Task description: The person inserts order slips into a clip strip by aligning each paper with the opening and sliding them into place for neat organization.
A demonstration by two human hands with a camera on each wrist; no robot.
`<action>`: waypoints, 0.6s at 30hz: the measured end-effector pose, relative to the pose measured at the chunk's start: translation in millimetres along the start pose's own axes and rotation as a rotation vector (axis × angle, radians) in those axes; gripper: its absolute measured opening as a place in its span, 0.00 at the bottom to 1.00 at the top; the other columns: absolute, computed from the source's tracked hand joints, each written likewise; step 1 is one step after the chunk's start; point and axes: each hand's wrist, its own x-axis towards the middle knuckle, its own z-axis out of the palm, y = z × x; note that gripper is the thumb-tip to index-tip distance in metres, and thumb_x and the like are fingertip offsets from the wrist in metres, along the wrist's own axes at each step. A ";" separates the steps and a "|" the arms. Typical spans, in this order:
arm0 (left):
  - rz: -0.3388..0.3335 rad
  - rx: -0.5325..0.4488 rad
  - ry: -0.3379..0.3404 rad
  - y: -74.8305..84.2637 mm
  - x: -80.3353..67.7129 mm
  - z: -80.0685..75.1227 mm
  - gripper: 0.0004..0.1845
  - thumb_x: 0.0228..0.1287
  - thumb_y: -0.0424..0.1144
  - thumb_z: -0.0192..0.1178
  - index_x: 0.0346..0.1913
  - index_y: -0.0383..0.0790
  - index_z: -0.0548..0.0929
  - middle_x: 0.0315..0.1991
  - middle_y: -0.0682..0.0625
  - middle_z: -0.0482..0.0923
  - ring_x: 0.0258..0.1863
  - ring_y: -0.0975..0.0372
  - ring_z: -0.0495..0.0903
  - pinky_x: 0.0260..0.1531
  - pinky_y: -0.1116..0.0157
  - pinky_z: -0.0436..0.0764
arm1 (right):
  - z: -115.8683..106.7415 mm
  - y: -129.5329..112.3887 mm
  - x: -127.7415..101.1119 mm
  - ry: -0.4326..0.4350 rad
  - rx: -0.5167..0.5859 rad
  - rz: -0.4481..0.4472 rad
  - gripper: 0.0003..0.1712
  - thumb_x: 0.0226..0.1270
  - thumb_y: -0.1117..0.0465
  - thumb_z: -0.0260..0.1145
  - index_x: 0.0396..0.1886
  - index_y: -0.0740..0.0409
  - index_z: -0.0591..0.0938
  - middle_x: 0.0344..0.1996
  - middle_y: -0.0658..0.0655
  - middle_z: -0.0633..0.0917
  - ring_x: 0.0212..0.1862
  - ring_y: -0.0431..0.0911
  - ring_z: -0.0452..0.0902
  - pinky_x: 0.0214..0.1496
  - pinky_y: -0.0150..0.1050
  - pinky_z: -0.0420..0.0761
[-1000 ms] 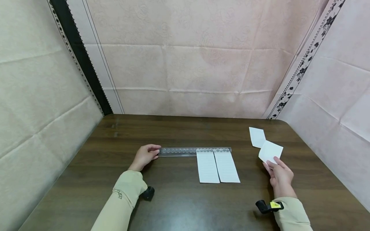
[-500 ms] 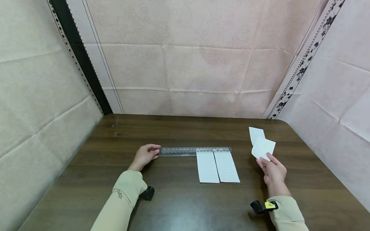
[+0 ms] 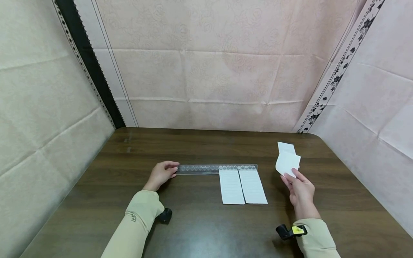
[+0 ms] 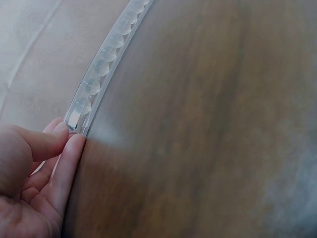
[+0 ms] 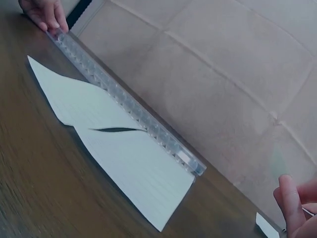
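Pinching a white paper slip (image 3: 286, 163), right hand (image 3: 300, 193) fingers curled, left hand (image 3: 160, 174) fingers gripping ruler (image 3: 206, 168) end

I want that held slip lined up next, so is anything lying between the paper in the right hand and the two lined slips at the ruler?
Nothing visible. Only bare table separates the held paper slip from the lined slips.

In the right wrist view the right hand (image 5: 297, 210) is cut off by the lower right corner, and the white paper (image 5: 267, 227) it holds shows only as a sliver. The clear ruler (image 4: 101, 69) runs out of the left wrist view's top edge, and the tabletop (image 4: 208, 124) there is blurred.
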 end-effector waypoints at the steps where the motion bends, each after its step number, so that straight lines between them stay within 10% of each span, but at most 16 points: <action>1: 0.001 0.002 -0.001 -0.2 0.2 -0.1 0.13 0.63 0.27 0.57 0.50 0.30 0.80 0.47 0.38 0.78 0.40 0.58 0.79 0.38 0.67 0.82 | 0.9 -0.1 -0.9 -0.003 0.009 0.001 0.36 0.58 0.80 0.58 0.67 0.60 0.65 0.68 0.58 0.55 0.27 0.38 0.81 0.40 0.32 0.81; 18: -0.035 0.000 -0.008 -1.3 2.9 0.0 0.13 0.64 0.29 0.57 0.50 0.32 0.80 0.47 0.39 0.78 0.39 0.59 0.79 0.38 0.68 0.82 | 17.6 10.0 -12.1 -0.057 -0.099 -0.014 0.32 0.62 0.73 0.60 0.67 0.58 0.67 0.68 0.58 0.56 0.31 0.37 0.80 0.42 0.29 0.79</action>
